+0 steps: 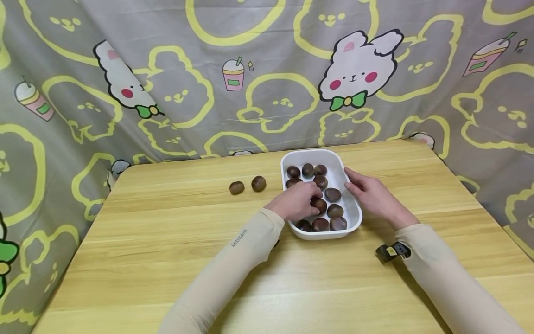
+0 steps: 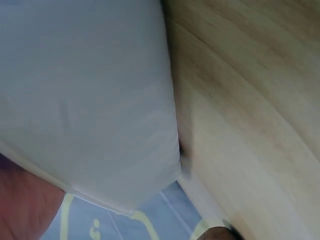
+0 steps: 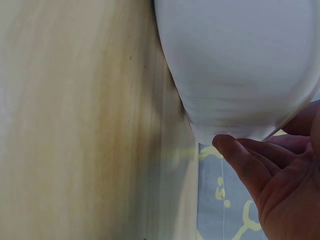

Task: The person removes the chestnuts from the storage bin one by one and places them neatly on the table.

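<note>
A white rectangular tray [image 1: 319, 235] with rounded corners holds several glossy brown chestnuts. My left hand [image 1: 295, 200] reaches over its left wall, thumb and fingers curled around a chestnut [image 1: 319, 205] among the others. On the opposite side, my right hand [image 1: 373, 197] grips the tray's right edge, thumb at the rim. The right wrist view has the fingers [image 3: 245, 162] against the tray's outer wall [image 3: 235, 65]. The tray's side [image 2: 90, 100] fills much of the left wrist view, where only a bit of the left hand [image 2: 25, 205] shows.
Left of the tray, two loose chestnuts, one [image 1: 236, 188] farther out and one [image 1: 258, 183] nearer, lie on the wooden table [image 1: 167, 241]. A patterned grey curtain [image 1: 275, 55] hangs behind the table. A dark strapped device [image 1: 392, 252] sits at the right wrist.
</note>
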`<state>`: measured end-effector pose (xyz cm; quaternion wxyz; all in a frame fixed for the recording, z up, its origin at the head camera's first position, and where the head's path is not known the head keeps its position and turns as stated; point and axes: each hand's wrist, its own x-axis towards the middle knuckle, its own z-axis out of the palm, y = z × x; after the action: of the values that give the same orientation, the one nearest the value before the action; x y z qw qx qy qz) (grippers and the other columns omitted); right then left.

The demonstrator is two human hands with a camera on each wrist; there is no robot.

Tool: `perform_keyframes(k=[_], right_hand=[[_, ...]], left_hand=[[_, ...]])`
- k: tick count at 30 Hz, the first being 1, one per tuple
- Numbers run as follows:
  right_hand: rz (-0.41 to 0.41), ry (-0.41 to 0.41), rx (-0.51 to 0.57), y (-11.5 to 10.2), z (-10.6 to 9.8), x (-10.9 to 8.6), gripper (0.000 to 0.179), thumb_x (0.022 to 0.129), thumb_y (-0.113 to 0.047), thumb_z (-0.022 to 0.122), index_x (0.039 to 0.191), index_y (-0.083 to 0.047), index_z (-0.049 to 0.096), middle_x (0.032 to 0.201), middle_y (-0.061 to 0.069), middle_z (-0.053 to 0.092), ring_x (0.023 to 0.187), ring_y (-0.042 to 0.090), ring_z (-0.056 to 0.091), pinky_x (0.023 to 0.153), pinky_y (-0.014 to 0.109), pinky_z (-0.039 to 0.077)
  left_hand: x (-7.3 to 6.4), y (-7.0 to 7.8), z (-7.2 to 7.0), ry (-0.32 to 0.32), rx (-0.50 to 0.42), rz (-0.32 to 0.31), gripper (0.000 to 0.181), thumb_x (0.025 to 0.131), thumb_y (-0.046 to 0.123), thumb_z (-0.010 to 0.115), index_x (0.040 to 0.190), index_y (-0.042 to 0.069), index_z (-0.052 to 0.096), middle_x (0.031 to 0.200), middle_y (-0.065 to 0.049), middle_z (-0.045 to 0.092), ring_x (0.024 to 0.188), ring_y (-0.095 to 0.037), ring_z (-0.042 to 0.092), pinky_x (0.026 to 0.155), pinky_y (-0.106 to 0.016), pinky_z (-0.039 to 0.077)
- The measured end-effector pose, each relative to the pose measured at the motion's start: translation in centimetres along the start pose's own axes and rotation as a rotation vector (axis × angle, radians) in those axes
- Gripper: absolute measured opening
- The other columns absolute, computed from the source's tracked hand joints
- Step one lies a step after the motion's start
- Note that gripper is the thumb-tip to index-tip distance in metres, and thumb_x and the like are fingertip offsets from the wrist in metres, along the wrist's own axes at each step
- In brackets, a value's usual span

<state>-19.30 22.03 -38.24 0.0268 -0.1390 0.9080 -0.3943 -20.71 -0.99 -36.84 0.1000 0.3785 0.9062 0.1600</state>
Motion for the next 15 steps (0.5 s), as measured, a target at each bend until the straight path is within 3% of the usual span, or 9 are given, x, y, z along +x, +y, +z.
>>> perform_keyframes(k=[6,15], right_hand=[[-0.003,0.001,-0.001,0.14,0.1,0.07,0.052,0.104,-0.018,0.049,0.15,0.001,0.033,0.145,0.025,0.041,0.13,0.039,0.043,0.105,0.053,0.035],[-0.014,0.003,-0.038,0.44,0.02,0.16,0.051,0.104,-0.017,0.049,0.15,0.002,0.034,0.143,0.026,0.042,0.128,0.041,0.045,0.105,0.054,0.034]], left_hand=[[-0.42,-0.2,-0.22,0.042,-0.121,-0.017,0.035,0.087,0.017,0.076,0.12,0.007,0.068,0.12,-0.002,0.062,0.105,-0.011,0.056,0.091,-0.018,0.041],[-0.95,-0.7,-0.55,0.137,-0.259,0.037,0.034,0.086,0.012,0.077,0.118,0.007,0.069,0.117,0.0,0.064,0.105,-0.009,0.057,0.093,-0.021,0.043]])
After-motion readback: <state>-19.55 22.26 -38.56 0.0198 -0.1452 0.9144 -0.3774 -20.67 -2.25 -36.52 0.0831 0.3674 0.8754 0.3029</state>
